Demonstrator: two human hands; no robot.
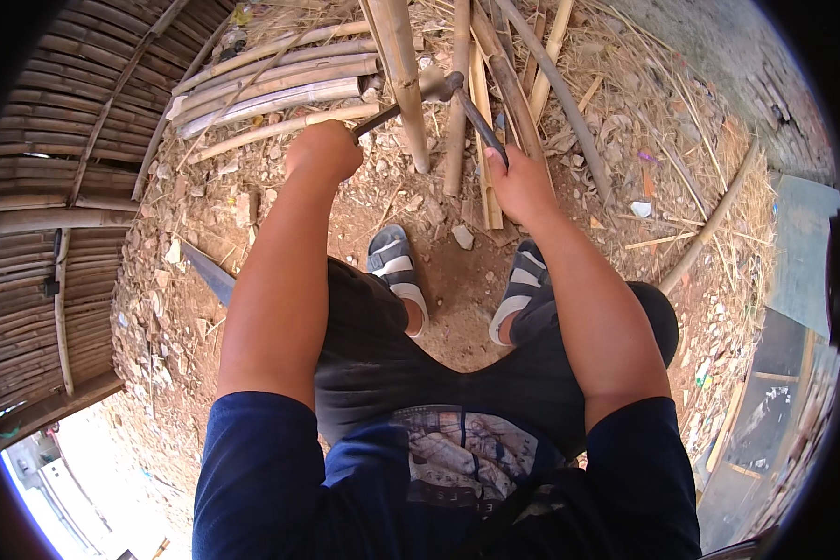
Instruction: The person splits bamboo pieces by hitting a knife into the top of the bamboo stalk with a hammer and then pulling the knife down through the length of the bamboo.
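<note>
My left hand (329, 149) is closed around the end of a chisel-like dark metal bar (380, 119), which runs up to the right and meets an upright bamboo pole (400, 79). My right hand (523, 189) grips the dark handle of a hammer (476, 118). The hammer's head, slightly blurred, is just right of the pole, level with the bar's far end. Whether the bar's tip is inside the bamboo or behind it, I cannot tell. The pole's lower end comes down near the ground, ahead of my feet.
Cut bamboo lengths (280, 86) lie stacked at the far left; more split poles (518, 93) lie far right. A grey-blue pointed blade (208, 273) shows beside my left forearm. Stone chips and straw cover the dirt. A bamboo-slat wall (51, 168) stands left, a rough wall (737, 65) right.
</note>
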